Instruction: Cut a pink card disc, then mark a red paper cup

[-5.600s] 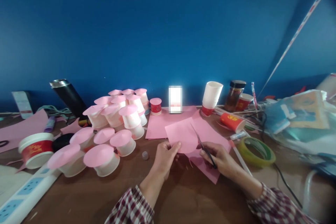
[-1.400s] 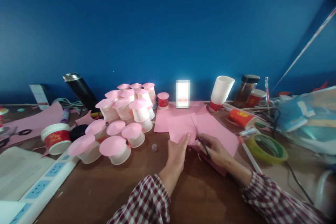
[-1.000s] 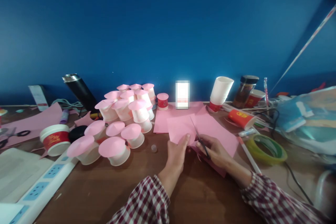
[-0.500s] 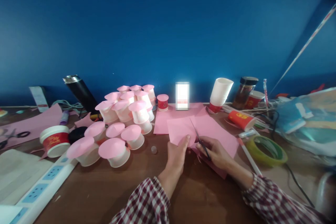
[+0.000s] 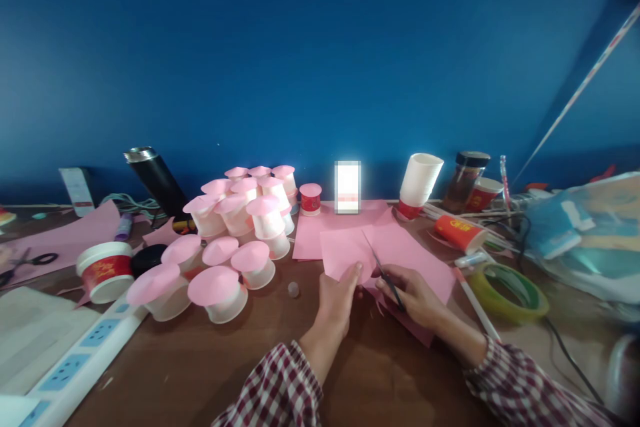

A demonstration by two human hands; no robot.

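A piece of pink paper (image 5: 343, 250) is pinched in my left hand (image 5: 340, 303), thumb on top. My right hand (image 5: 413, 293) is closed around a pair of scissors (image 5: 387, 277), whose blade lies along the paper's right edge. Beneath both hands, larger pink sheets (image 5: 420, 257) are spread on the brown table (image 5: 373, 373). To the left stand several paper cups with pink cone tops (image 5: 215, 285), some of them stacked. One red cup with a pink top (image 5: 311, 200) stands apart at the back.
White stacked cups (image 5: 423, 177) lean at the back right, near a dark-lidded jar (image 5: 467, 180). A red cup (image 5: 460, 232) lies on its side by a tape roll (image 5: 509, 292). At left are a power strip (image 5: 83, 353), a red-banded cup (image 5: 105, 272) and a black flask (image 5: 155, 177).
The whole view has shifted down slightly. Both hands keep nearly the same pose on the paper and the scissors.
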